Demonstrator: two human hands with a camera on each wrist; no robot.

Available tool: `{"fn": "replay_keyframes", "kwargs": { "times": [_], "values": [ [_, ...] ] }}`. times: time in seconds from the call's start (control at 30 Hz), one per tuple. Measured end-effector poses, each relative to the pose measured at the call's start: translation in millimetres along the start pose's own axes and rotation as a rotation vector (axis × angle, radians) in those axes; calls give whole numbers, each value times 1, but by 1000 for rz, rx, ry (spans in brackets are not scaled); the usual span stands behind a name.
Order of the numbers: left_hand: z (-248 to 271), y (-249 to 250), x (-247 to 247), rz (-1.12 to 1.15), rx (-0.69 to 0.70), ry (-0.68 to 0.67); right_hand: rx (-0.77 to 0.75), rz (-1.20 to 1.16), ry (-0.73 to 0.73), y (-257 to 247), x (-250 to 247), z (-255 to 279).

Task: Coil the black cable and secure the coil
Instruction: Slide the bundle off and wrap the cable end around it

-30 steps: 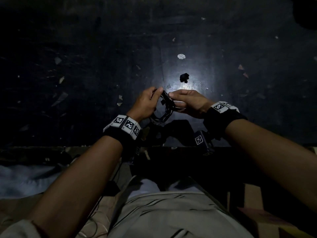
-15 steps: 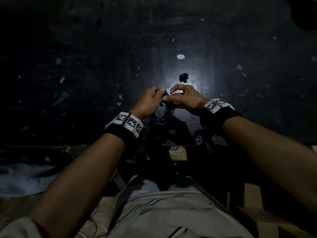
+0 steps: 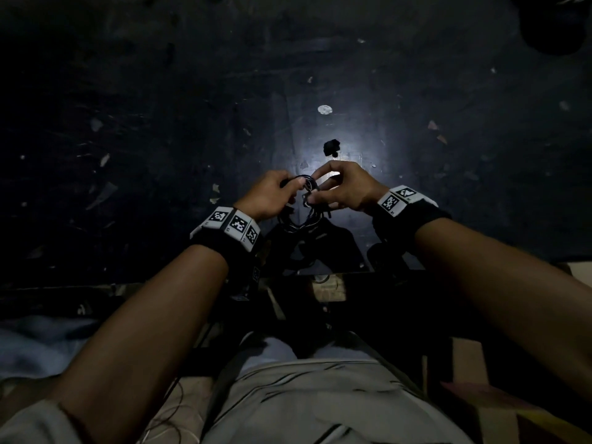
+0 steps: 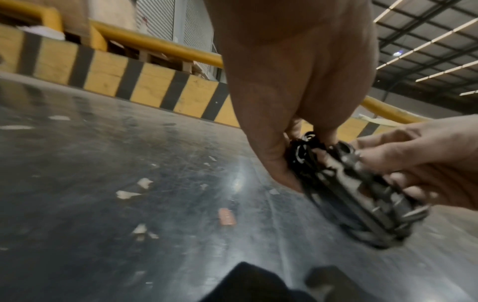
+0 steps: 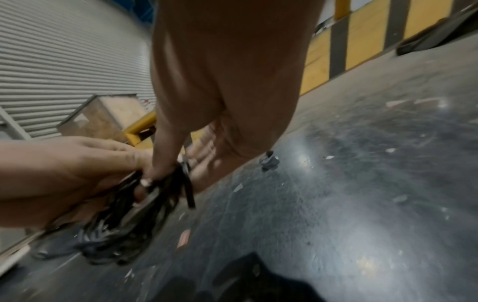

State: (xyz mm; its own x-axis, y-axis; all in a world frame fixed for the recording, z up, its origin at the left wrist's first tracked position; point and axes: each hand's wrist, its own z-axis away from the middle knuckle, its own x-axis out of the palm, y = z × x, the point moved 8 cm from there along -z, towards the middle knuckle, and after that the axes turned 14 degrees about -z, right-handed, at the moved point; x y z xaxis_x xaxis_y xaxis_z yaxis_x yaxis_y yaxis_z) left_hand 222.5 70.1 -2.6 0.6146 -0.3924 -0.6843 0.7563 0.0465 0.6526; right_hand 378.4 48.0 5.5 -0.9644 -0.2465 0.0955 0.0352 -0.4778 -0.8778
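The black cable (image 3: 299,219) is gathered into a coil (image 4: 362,196) of several loops and is held up between my two hands over the dark table (image 3: 160,139). My left hand (image 3: 272,195) grips the coil's top from the left, thumb and fingers pinching the strands (image 4: 302,155). My right hand (image 3: 342,187) pinches the same bundle from the right, its thumb pressed on the strands (image 5: 165,177). One short stiff black end (image 5: 189,190) sticks down beside that thumb. The coil's lower loops (image 5: 116,241) hang below both hands.
A small black lump (image 3: 332,147) lies on the table just beyond my hands, with a pale disc (image 3: 324,109) farther back and paper scraps (image 3: 102,195) scattered around. A yellow and black striped barrier (image 4: 116,79) runs behind the table. The table's near edge (image 3: 192,280) is at my lap.
My hands have closed in on each other around the top of the coil. The right hand's fingers have curled up and over the bundle, and both hands have shifted slightly forward.
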Motion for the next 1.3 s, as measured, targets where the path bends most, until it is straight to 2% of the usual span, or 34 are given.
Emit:
{"fn": "replay_keyframes", "kwargs": {
  "times": [0.3,0.43,0.53,0.6,0.7,0.8,0.97,1.1,1.2,1.3],
  "values": [
    [-26,39,17,-22,64,35,-35,449,208,-7,-41,-7],
    [-45,50,33,114,77,-85,-33,554,233,-12,-66,-10],
    [-70,51,41,182,-3,-144,-34,623,257,-16,-88,-13],
    [-93,43,38,177,-72,-72,-41,629,277,-18,-102,-15],
    [-123,33,31,-71,-106,119,-57,656,297,-22,-118,-15],
    [-140,31,43,-241,-104,144,-57,669,296,-24,-129,-18],
    [-152,26,53,-354,-167,221,-74,640,278,-23,-133,-19],
    [-140,33,40,-264,-138,311,-123,606,289,-24,-132,-16],
    [-123,38,38,-60,-84,238,-165,544,300,-29,-133,-10],
    [-102,39,39,25,-6,120,-217,483,297,-40,-130,-6]
  ]
}}
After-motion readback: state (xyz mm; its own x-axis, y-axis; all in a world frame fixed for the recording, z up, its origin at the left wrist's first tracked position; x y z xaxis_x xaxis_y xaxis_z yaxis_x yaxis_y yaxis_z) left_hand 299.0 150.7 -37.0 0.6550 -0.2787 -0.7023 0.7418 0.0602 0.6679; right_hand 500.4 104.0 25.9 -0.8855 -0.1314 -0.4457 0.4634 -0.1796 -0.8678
